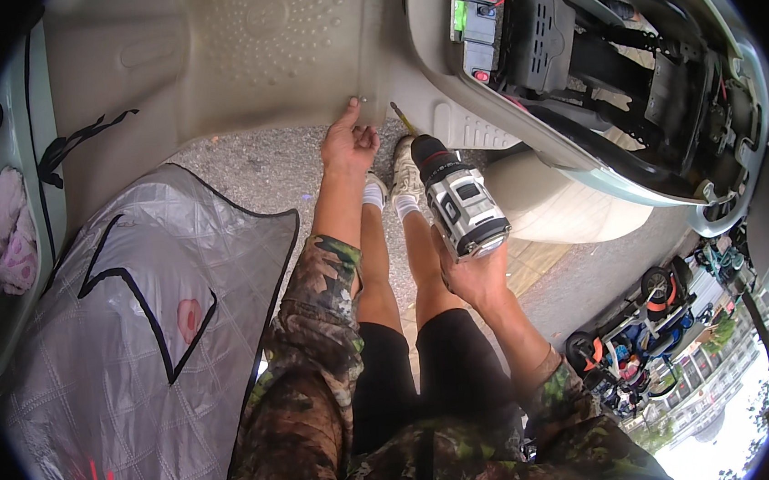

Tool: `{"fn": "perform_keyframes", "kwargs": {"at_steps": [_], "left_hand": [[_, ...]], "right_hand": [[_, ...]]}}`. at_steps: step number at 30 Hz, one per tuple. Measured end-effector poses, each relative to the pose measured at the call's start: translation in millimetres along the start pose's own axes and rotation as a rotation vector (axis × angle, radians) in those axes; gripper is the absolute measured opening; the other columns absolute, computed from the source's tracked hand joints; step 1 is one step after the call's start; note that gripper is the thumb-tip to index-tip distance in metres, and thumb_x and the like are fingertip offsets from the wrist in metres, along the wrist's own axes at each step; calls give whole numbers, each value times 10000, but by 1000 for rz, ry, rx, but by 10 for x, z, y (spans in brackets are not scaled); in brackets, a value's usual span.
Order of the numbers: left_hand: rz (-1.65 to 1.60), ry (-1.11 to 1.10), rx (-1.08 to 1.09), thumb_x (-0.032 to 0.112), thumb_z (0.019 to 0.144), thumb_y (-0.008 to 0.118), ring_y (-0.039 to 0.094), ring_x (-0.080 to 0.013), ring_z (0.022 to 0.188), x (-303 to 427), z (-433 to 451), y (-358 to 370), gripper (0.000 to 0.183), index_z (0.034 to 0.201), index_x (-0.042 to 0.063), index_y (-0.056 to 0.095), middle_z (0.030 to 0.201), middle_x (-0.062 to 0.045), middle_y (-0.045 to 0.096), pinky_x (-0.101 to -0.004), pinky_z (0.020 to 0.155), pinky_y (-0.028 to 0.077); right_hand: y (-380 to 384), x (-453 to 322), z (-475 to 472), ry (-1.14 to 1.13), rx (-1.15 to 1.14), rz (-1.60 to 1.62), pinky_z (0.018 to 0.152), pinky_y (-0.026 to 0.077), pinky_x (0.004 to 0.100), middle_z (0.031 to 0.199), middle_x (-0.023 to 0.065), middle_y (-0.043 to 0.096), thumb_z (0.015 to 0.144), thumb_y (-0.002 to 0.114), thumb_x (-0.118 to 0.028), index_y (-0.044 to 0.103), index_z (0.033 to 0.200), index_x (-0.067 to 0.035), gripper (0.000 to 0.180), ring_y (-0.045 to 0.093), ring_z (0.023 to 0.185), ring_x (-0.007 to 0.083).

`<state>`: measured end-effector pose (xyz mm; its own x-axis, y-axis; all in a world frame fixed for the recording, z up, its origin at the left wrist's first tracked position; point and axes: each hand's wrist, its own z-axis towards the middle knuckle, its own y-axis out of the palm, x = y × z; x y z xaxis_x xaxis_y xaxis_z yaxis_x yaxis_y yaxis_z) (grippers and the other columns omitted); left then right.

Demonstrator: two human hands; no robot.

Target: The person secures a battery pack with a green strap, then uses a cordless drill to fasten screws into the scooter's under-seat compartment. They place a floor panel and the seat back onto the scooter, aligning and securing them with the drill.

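My left hand (349, 148) is at the near edge of a beige scooter footboard (272, 51), its thumb on the surface beside a small screw (364, 100). Its other fingers are curled by the rim; whether they pinch it, I cannot tell. In my right hand (480, 276) is a silver and black cordless drill (465, 209). Its long driver bit (404, 117) points up and left, toward the beige side panel, with the tip apart from the screw. Most of the drill's handle is hidden beneath its body.
Right of the footboard, the scooter's open body (617, 75) exposes batteries (479, 22) and wiring. A quilted silver cover (158, 314) hangs at left, near a pink plush cloth (8, 232). My shoes (406, 169) stand on rough pavement (247, 163). Parked vehicles (640, 341) line the lower right.
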<state>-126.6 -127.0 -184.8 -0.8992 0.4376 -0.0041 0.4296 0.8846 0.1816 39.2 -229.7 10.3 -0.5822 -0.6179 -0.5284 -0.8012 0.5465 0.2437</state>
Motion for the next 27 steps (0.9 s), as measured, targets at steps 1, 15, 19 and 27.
{"fn": "perform_keyframes", "kwargs": {"at_steps": [1, 15, 19, 27], "left_hand": [[-42, 14, -21, 218, 861, 841, 601, -197, 907, -4, -17, -27, 237, 1040, 182, 690, 941, -10, 627, -370, 790, 491], [-32, 28, -295, 165, 905, 786, 658, -119, 841, -113, 41, -243, 142, 1021, 175, 705, 952, 48, 738, -305, 710, 440], [-42, 47, -316, 153, 907, 777, 656, -111, 855, -132, 92, -285, 146, 1034, 182, 711, 976, 58, 743, -308, 741, 433], [-53, 83, -302, 158, 897, 783, 649, -101, 885, -177, 57, -245, 155, 1030, 201, 716, 973, 73, 739, -324, 784, 418]], "right_hand": [[116, -104, 1, -118, -129, -385, 852, 527, 367, 1022, 112, 707, 854, 718, -41, 662, 1101, -9, 255, 676, 942, 250], [420, -327, 243, -185, -188, -1139, 879, 540, 323, 1093, 111, 736, 878, 712, -44, 657, 1162, 24, 297, 698, 1004, 178], [452, -366, 241, -130, -171, -1240, 881, 538, 314, 1105, 105, 735, 885, 697, -26, 651, 1166, 29, 291, 693, 1013, 167], [268, -222, 407, -155, -193, -1268, 903, 532, 312, 1137, 103, 729, 886, 690, -23, 644, 1190, 29, 312, 691, 1035, 179]]}}
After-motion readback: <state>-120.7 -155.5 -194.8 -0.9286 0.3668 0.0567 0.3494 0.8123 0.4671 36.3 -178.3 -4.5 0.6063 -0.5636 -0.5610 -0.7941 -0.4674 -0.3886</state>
